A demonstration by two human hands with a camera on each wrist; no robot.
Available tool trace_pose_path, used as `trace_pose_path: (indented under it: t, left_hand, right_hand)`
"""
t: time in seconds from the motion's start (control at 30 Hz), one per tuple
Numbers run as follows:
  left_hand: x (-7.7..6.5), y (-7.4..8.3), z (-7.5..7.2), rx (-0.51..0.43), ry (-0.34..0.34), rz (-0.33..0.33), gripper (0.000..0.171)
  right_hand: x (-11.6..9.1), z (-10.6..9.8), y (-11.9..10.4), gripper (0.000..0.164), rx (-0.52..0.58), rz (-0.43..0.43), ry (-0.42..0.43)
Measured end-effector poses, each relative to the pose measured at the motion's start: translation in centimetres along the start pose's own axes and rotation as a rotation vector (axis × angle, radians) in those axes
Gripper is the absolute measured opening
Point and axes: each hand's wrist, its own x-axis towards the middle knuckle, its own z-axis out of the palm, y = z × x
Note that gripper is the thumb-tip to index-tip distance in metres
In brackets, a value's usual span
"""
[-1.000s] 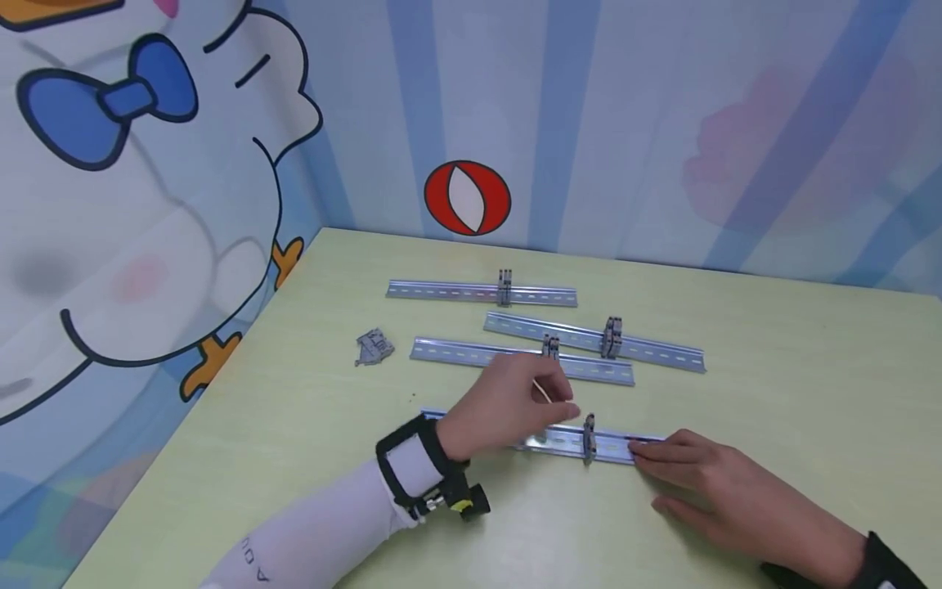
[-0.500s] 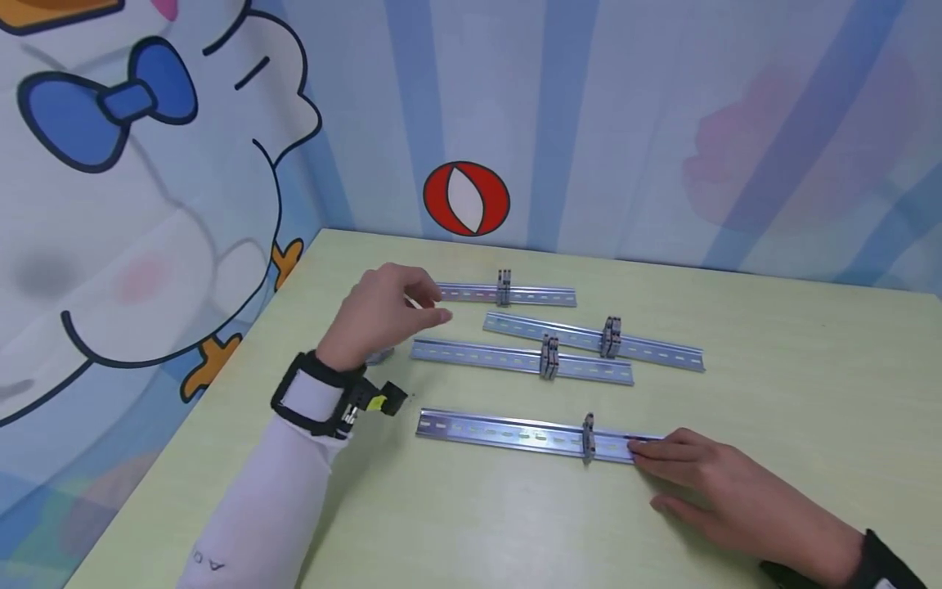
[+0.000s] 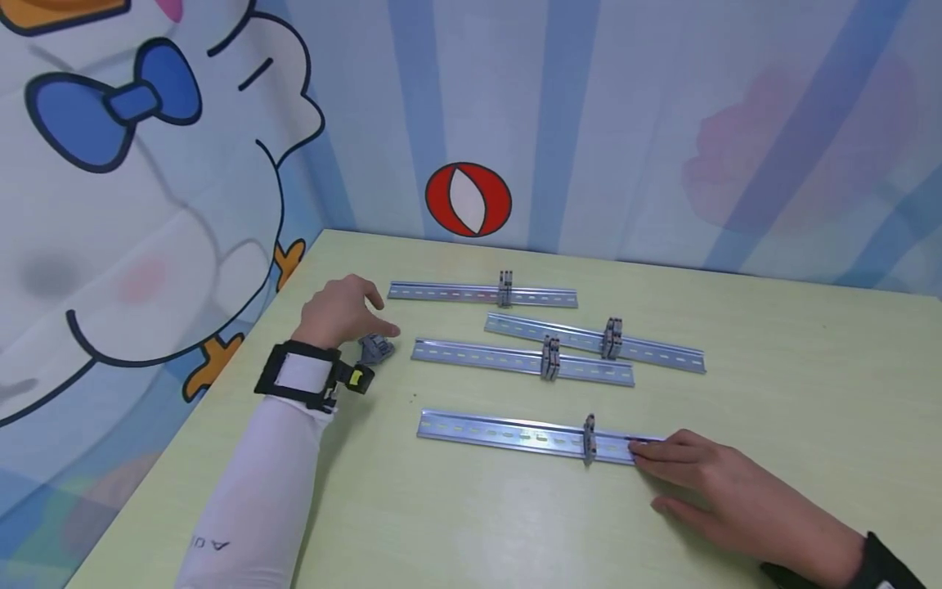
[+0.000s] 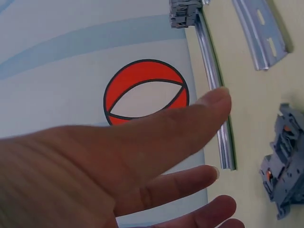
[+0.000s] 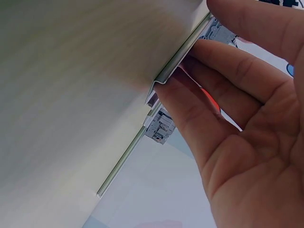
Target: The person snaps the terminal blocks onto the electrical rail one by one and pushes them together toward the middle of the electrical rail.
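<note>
In the head view, my left hand (image 3: 334, 313) hovers at the left of the table with thumb and fingers apart, holding nothing. Just beside it lie loose grey terminal blocks (image 3: 378, 350), partly covered by the hand; the left wrist view also shows these terminal blocks (image 4: 286, 164), apart from the fingers. The nearest DIN rail (image 3: 500, 430) lies flat and carries one upright terminal block (image 3: 589, 440). Fingertips of my right hand (image 3: 717, 491) rest on that rail's right end, fingers fairly straight. In the right wrist view they touch the metal rail (image 5: 173, 66).
Behind the near rail lie three more DIN rails, the middle one (image 3: 471, 353), the slanted one (image 3: 662, 353) and the far one (image 3: 441, 291), each bearing upright terminal blocks. A cartoon-printed wall (image 3: 625, 123) borders the table (image 3: 809, 393) at the back and left.
My left hand has moved from above the near rail, up and left, to the loose terminal blocks. My right hand has stayed on the rail's end.
</note>
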Motion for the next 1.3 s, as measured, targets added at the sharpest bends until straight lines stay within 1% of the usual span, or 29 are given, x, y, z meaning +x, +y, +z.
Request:
trace_pose_path:
  t: [0.13, 0.3, 0.47, 0.63, 0.8, 1.0, 1.17, 1.3]
  left_hand:
    - [0.6, -0.4, 0.8, 0.048, -0.047, -0.032, 0.061]
    - [1.0, -0.5, 1.7, 0.079, -0.091, -0.039, 0.060]
    - [1.4, -0.6, 2.2, 0.033, -0.099, -0.027, 0.049]
    - [1.4, -0.6, 1.8, 0.004, -0.086, -0.028, 0.038]
    - [1.0, -0.4, 0.9, -0.013, -0.094, 0.014, 0.037]
    - [0.5, 0.1, 0.1, -0.031, -0.132, 0.071, 0.037]
    - [-0.3, -0.5, -0.2, -0.078, -0.142, 0.133, 0.042]
    - [-1.3, -1.0, -0.4, -0.128, -0.159, 0.192, 0.044]
  right_hand:
    - [0.0, 0.0, 0.0, 0.045, -0.002, -0.006, 0.002]
    - [0.0, 0.0, 0.1, 0.044, -0.005, -0.002, -0.014]
    - [0.0, -0.1, 0.1, 0.045, -0.010, 0.007, -0.023]
    - [0.0, -0.2, 0.0, 0.044, -0.006, 0.018, -0.031]
    - [-0.1, -0.3, -0.1, 0.043, -0.007, 0.023, -0.029]
    - [-0.3, -0.3, -0.1, 0.044, -0.008, 0.022, -0.019]
    - [-0.1, -0.1, 0.0, 0.044, 0.010, 0.014, -0.012]
    - [-0.1, -0.1, 0.1, 0.044, 0.006, -0.002, 0.008]
